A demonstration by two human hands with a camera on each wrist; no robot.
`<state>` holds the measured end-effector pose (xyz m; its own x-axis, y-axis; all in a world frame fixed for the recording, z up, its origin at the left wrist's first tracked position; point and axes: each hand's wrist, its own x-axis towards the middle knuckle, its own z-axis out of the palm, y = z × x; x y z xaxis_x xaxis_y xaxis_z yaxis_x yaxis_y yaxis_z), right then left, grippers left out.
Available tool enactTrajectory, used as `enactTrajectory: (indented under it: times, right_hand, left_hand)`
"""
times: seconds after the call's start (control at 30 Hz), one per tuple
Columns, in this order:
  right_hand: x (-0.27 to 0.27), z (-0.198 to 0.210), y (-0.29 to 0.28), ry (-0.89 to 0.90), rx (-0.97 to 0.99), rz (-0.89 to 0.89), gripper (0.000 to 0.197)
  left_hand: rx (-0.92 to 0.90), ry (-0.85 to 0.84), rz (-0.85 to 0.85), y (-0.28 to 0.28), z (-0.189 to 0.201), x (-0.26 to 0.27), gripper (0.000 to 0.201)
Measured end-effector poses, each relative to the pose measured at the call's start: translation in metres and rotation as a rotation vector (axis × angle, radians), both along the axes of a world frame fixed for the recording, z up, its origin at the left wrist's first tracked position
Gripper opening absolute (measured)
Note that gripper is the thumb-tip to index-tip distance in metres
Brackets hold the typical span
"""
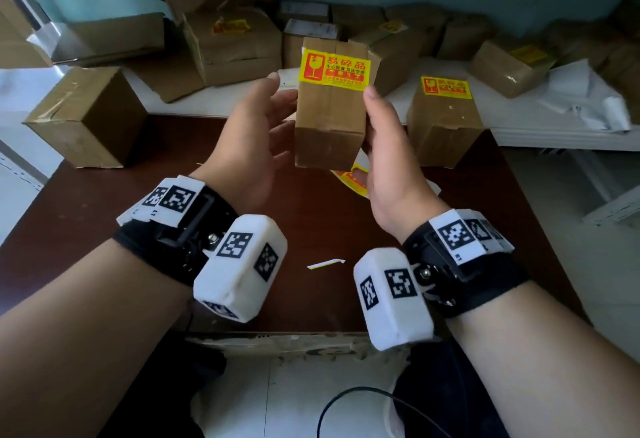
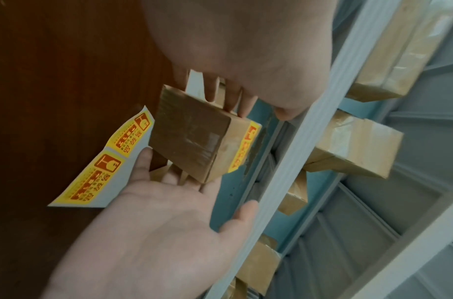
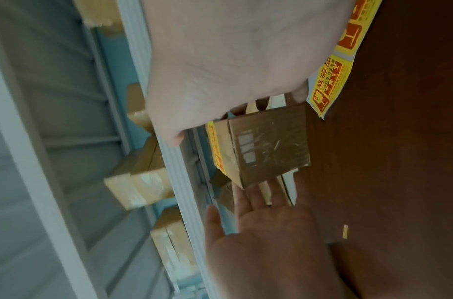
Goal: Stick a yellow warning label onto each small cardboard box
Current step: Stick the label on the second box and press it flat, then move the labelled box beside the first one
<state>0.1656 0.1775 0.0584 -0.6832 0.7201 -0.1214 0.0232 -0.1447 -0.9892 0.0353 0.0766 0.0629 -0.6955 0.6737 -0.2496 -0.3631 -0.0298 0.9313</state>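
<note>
A small cardboard box point(image 1: 330, 115) is held up in the air above the brown table point(image 1: 104, 230). A yellow warning label point(image 1: 334, 69) is stuck across its top face. My right hand point(image 1: 379, 122) grips the box from the right, thumb on the top face by the label's corner and fingers underneath. My left hand point(image 1: 277, 105) is at the box's left side with straight fingers against it. In the left wrist view the box point(image 2: 189, 139) sits between the left hand point(image 2: 169, 222) and the right. A sheet of spare yellow labels point(image 2: 100, 168) lies on the table under the box.
A second labelled box point(image 1: 443, 119) stands to the right and a plain one point(image 1: 86, 115) to the left. Several more boxes are piled on the white shelf point(image 1: 554, 140) behind. A scrap of backing strip point(image 1: 325, 263) lies on the table near me.
</note>
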Motion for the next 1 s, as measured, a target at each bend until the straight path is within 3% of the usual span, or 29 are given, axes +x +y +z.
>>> enactTrajectory:
  times: [0.1, 0.27, 0.43, 0.47, 0.57, 0.6, 0.7, 0.8, 0.87, 0.97, 1.0]
  right_hand:
    - [-0.003, 0.001, 0.023, 0.019, -0.071, -0.017, 0.053]
    - [-0.009, -0.008, 0.064, 0.010, -0.089, -0.057, 0.048]
    - [-0.023, -0.028, 0.097, 0.033, -0.122, -0.165, 0.049]
    - [-0.027, -0.036, 0.103, 0.020, -0.120, -0.171, 0.054]
    - [-0.036, -0.062, 0.117, 0.039, -0.111, -0.161, 0.095]
    - [-0.037, -0.069, 0.120, 0.042, -0.113, -0.163, 0.097]
    - [-0.033, -0.080, 0.124, 0.008, -0.108, -0.185, 0.082]
    - [-0.030, -0.097, 0.136, -0.025, -0.105, -0.187, 0.071]
    - [-0.027, -0.107, 0.148, -0.020, -0.130, -0.148, 0.070]
    - [-0.012, -0.073, 0.113, -0.181, -0.066, -0.134, 0.069]
    - [-0.006, -0.065, 0.103, -0.234, -0.014, -0.121, 0.070]
  left_hand:
    - [0.033, -0.029, -0.057, 0.022, 0.002, 0.000, 0.057]
    - [0.049, 0.005, -0.089, 0.070, 0.002, -0.017, 0.055]
    - [0.007, 0.009, -0.185, 0.111, -0.022, -0.035, 0.054]
    - [-0.001, 0.006, -0.200, 0.116, -0.028, -0.037, 0.051]
    - [-0.003, 0.010, -0.252, 0.122, -0.038, -0.034, 0.030]
    - [-0.008, 0.015, -0.281, 0.122, -0.040, -0.032, 0.030]
    - [-0.027, 0.015, -0.362, 0.126, -0.048, -0.027, 0.048]
    - [-0.074, -0.031, -0.359, 0.131, -0.052, -0.023, 0.029]
    - [-0.140, -0.050, -0.341, 0.132, -0.052, -0.017, 0.037]
    - [-0.336, -0.032, -0.216, 0.125, -0.059, -0.015, 0.066]
    - [-0.395, -0.006, -0.162, 0.123, -0.061, -0.015, 0.067]
